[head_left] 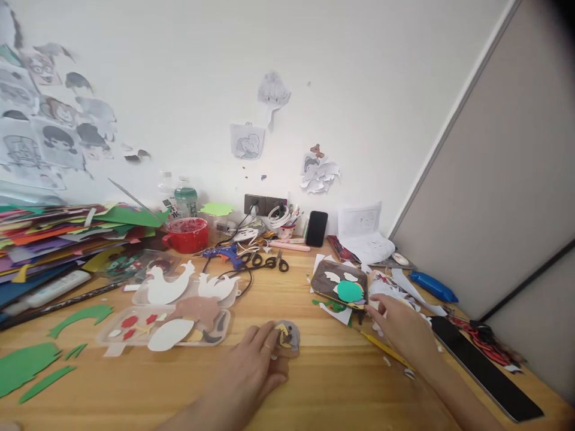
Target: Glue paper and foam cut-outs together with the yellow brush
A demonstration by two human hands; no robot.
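Observation:
My left hand [257, 366] rests low over the table, its curled fingers and thumb at the left edge of a small grey and yellow cutout figure [291, 340]. My right hand [399, 323] is at the right front corner of a dark shallow tray [324, 276], thumb and finger pinched together. Whatever lies between those fingertips is too small to tell. In the tray are a teal foam piece [350, 291] and small white cutouts [332, 277]. Below the right wrist lies a yellow pencil-like tool [383, 347].
On the left, an open clear case [105, 336] holds white, brown and red foam shapes near green cutouts [29, 365]. Coloured foam sheets [67, 239] are stacked behind. Scissors [276, 263], a blue glue gun [229, 256], a red cup [187, 234] and a phone [317, 228] stand farther back.

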